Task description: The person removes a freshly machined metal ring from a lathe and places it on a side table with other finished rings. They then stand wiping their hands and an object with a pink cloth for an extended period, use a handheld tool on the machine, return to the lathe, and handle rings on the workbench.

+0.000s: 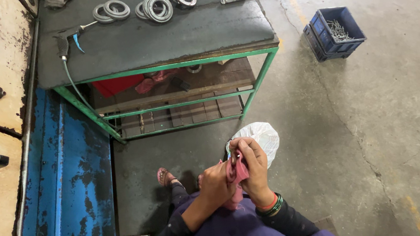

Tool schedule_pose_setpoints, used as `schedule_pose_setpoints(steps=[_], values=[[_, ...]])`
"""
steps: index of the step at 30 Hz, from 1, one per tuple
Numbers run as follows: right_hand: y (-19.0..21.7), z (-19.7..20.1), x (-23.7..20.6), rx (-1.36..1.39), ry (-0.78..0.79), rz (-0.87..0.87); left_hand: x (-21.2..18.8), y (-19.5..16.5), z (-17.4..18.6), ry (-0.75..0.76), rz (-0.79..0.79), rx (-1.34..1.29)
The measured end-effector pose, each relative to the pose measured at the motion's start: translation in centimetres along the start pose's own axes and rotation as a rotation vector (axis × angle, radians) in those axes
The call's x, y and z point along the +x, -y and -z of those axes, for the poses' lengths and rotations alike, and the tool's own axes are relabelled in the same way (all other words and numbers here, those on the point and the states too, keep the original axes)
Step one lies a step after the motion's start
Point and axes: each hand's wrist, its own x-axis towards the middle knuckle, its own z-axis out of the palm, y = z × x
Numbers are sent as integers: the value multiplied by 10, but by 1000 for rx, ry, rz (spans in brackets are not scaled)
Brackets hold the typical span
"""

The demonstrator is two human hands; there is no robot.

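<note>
While seated: a person works low over the concrete floor (378, 114).
Hands: left hand (216, 183) and right hand (252, 166) pressed together, pinching a pink cloth (238, 171) around a small part, seemingly to wipe it.
Table: metal rings (158, 7) heaped beside an air gun (66, 39), within reach.
Floor: blue crate (335, 40) set aside.

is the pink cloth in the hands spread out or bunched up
Bunched up: the pink cloth sits crumpled between the left hand and right hand.
</note>
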Motion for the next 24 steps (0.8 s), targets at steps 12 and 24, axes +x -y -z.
schedule_pose_setpoints(steps=[12,24], values=[[0,4,4,73,43,23,-1,2,-2,-1,-35,11],[-1,2,3,-28,-52,34,7,-17,7,3,122,-176]])
